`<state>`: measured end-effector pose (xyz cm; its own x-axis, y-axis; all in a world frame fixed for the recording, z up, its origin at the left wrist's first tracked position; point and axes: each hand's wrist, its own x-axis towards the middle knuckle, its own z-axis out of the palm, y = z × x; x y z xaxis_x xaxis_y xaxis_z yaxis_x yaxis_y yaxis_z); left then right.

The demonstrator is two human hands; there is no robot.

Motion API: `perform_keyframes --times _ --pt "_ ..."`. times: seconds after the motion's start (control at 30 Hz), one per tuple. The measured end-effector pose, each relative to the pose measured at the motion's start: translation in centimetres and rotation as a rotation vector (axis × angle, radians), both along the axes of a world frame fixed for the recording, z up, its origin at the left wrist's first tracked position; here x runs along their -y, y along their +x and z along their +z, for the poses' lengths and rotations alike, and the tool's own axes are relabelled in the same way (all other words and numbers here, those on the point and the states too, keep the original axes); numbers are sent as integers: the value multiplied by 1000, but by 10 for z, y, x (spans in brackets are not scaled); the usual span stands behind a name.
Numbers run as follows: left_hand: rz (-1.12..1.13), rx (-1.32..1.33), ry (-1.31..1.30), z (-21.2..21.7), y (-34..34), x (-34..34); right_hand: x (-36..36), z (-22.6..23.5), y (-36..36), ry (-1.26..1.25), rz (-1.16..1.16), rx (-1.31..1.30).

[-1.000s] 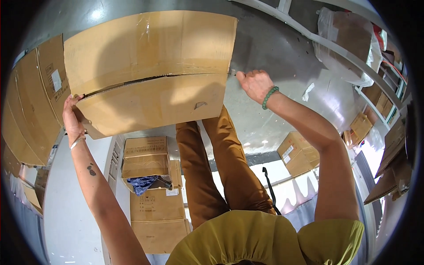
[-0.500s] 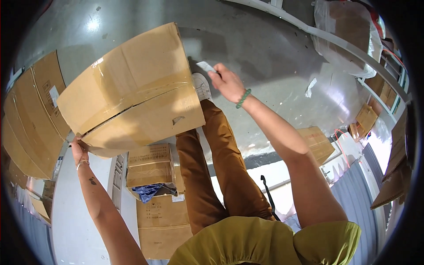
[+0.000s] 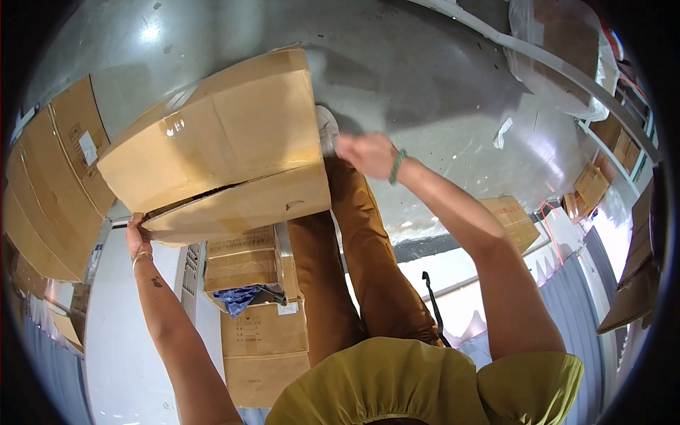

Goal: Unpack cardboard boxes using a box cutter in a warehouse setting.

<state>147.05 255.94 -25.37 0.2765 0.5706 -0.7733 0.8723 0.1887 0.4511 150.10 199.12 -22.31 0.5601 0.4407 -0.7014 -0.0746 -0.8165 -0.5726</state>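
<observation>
A large brown cardboard box is tilted in front of my legs, clear tape stuck along its side. A dark gap runs along its lower seam, wider toward the left. At the box's lower left corner, my left hand grips the edge by the gap, fingers partly hidden behind it. Close to the box's right edge, my right hand is closed and smeared by motion. It holds what looks like a knife with a flat silvery blade, clearer half a second ago and barely visible now against my shoe.
Below the box stands a smaller open carton with blue plastic inside, above another carton. Large cartons stand at left. A white metal rail curves across the upper right, near a plastic-wrapped bundle. A scrap lies on the floor.
My right hand has moved down toward the box's right edge. The box has tipped and shifted slightly right, and its seam gap looks wider. My left hand still grips the corner.
</observation>
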Motion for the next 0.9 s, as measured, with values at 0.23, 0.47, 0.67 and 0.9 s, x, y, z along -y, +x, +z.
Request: perform_keyframes --times 0.23,0.47,0.67,0.9 --pt "-130 104 -244 37 -15 15 26 42 -50 -62 -551 101" --pt "-812 -499 -400 126 -53 35 -86 50 31 235 279 535" --pt "-1172 -425 2 72 -114 152 -185 10 -24 259 836 626" --pt "-676 -460 740 -35 -116 138 -202 21 -66 130 1029 569"
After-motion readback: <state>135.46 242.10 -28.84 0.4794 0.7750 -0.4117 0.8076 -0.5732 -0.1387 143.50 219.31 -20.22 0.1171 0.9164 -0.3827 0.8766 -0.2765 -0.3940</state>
